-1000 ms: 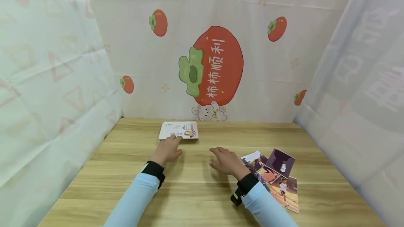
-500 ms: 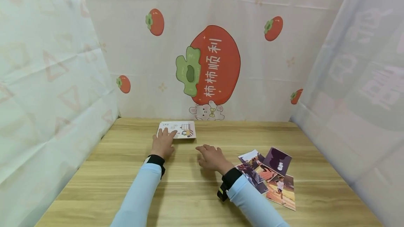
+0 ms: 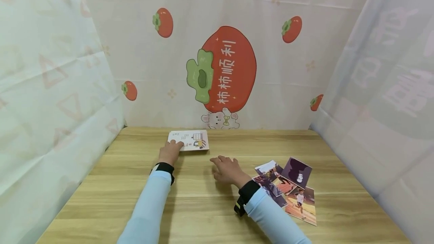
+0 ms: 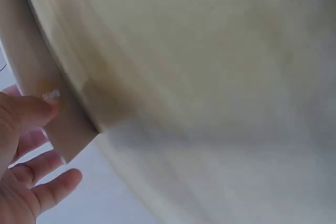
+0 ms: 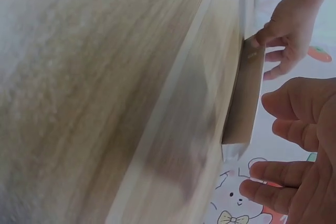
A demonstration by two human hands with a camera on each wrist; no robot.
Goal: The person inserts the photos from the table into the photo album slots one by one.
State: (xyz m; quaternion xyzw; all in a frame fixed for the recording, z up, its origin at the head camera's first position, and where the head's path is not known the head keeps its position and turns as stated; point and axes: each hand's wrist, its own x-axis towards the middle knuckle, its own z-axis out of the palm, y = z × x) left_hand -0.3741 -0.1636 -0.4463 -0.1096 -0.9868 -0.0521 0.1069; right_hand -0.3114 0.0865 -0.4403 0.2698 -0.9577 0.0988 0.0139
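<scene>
A flat white box (image 3: 190,138) printed with small drawings lies at the back of the table, left of centre. My left hand (image 3: 169,151) grips its near left corner, thumb on the front side and fingers over the top. In the left wrist view the thumb (image 4: 37,111) presses the shaded side of the box (image 4: 68,135). My right hand (image 3: 228,170) hovers over the table nearer to me, fingers spread and holding nothing; in the right wrist view its fingers (image 5: 278,177) are apart from the box.
Several overlapping photos (image 3: 300,202) lie on the wooden table (image 3: 203,214) to the right, beside my right forearm. A white cloth (image 3: 142,55) with persimmon prints hangs behind the table, and pale cloths stand at both sides.
My left hand has moved forward and left, from the box's front edge onto its near left corner. The right hand has shifted left, away from the photos, then stayed still.
</scene>
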